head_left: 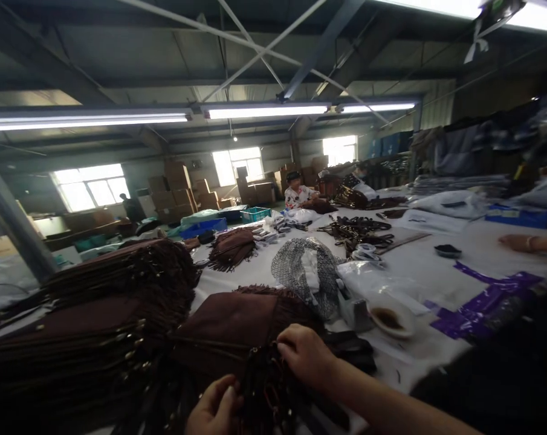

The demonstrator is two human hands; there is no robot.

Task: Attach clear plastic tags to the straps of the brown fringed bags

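Note:
A brown fringed bag point(234, 317) lies flat on the table in front of me, with dark straps and small metal fittings bunched at its near edge. My right hand point(307, 356) is closed, thumb and fingers pinched at this bag's near right edge beside a metal fitting. Lower down, my left hand point(215, 406) has its fingers curled together against the dark straps; what they grip is too dark to make out. On the left, a tall stack of similar brown bags point(96, 314) stands with its fringes and metal fittings facing me.
Beyond the bag lie a grey patterned mesh bundle point(304, 272), a round dish point(391, 320), purple plastic film point(486, 305) and a pile of dark straps point(359, 232). Another person's hand point(520, 243) reaches in from the right. A co-worker point(298, 193) sits across the table.

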